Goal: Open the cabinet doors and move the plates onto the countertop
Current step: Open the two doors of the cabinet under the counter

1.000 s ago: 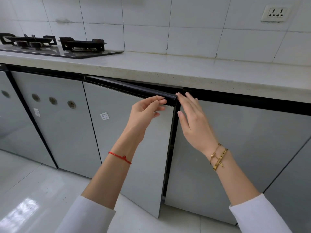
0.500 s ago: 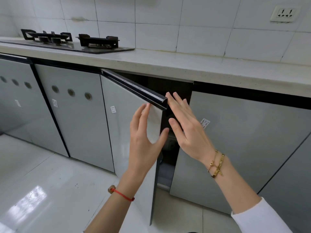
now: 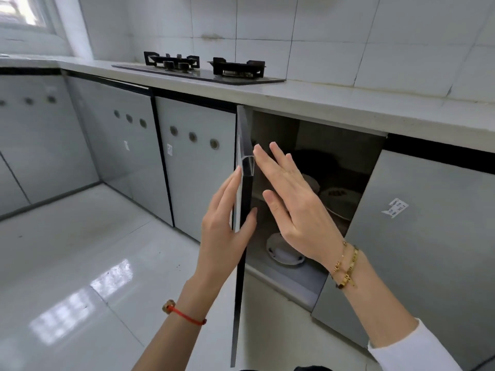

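Note:
The left cabinet door [image 3: 242, 263] stands wide open, edge-on to me, its black handle rail at the top. My left hand [image 3: 225, 226] lies flat against the door's outer face with the thumb hooked round its edge. My right hand [image 3: 292, 207] is open with fingers spread, its fingertips touching the inner side of the rail. Inside the cabinet I see a white plate [image 3: 284, 253] on the bottom shelf and white dishes [image 3: 338, 200] on the upper shelf, partly hidden behind my right hand. The right cabinet door [image 3: 417, 250] is closed. The pale countertop [image 3: 334, 100] runs above.
A black gas hob [image 3: 203, 66] sits on the countertop to the left. More grey cabinet doors [image 3: 198, 162] line the left side and the corner. The glossy white tile floor [image 3: 80, 263] lies below. A window [image 3: 24, 12] is at the top left.
The left door has swung from ajar to fully open. My left hand moved from the handle rail to the door's outer face, and the shelves with dishes came into view.

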